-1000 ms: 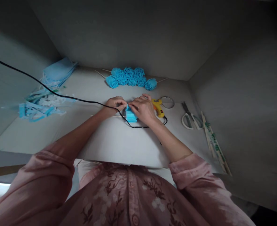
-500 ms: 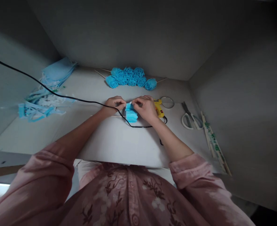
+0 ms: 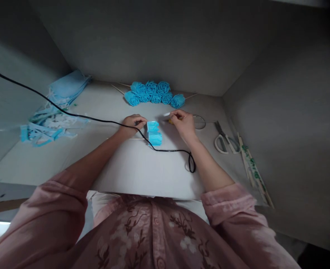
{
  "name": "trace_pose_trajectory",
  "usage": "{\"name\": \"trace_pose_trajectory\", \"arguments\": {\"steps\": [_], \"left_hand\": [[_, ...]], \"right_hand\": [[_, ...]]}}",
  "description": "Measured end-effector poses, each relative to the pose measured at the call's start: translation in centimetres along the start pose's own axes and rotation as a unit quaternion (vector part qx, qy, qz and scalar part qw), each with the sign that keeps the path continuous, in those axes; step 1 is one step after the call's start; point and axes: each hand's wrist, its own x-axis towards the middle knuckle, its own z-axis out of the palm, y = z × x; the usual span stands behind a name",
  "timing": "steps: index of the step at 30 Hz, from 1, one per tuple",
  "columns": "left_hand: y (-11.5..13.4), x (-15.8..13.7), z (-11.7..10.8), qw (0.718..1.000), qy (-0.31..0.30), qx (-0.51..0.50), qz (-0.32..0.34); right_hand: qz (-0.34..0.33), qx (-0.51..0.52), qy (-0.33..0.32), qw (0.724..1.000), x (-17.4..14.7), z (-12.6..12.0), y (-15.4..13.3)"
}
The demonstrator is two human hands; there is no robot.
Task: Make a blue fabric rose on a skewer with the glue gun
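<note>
A light-blue pleated piece of mask fabric (image 3: 154, 139) rests on the white table in front of me. My left hand (image 3: 134, 121) is closed, thumb and forefinger pinched at its upper left edge. Up and to the right, my right hand (image 3: 182, 122) pinches a small white strip (image 3: 167, 114) that sticks out leftward from the fingertips. Beneath that hand is a yellow glue gun (image 3: 171, 121), its nozzle pointing left and most of its body hidden. A thin wooden stick (image 3: 137, 139) extends leftward from the fabric.
Several blue fabric roses (image 3: 156, 98) on sticks lie at the back. Masks (image 3: 69, 86) and cut scraps (image 3: 51, 127) are heaped left. A black cord (image 3: 106, 121) crosses in front of my left wrist. Scissors (image 3: 226, 142), a wire ring (image 3: 201, 121) and wrapped sticks (image 3: 253, 168) lie right.
My right hand has moved right and up, away from the blue fabric, with the white strip in its fingers. More of the cord's loop shows. My left hand has stayed about where it was.
</note>
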Motion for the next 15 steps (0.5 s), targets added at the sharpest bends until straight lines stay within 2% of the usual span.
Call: {"name": "trace_pose_trajectory", "arguments": {"steps": [2,6,9,12,15], "left_hand": [[0.2,0.1,-0.3,0.999,0.029,0.022,0.022],[1.5,0.4,-0.8,0.991,0.072,0.053,0.096],[2.6,0.6,-0.7,0.991,0.041,0.038,0.121],[3.4,0.7,-0.4,0.995,-0.005,0.018,0.097],[3.6,1.0,-0.8,0.997,-0.017,0.039,0.064]], "right_hand": [[0.007,0.026,0.017,0.999,-0.3,0.1,-0.9],[-0.066,0.028,-0.019,0.997,-1.2,0.5,-3.0],[-0.109,0.013,-0.039,0.993,-1.7,0.7,-4.3],[-0.135,-0.016,-0.058,0.989,-1.9,0.7,-5.2],[-0.143,-0.023,-0.074,0.987,-2.0,0.6,-5.4]]}}
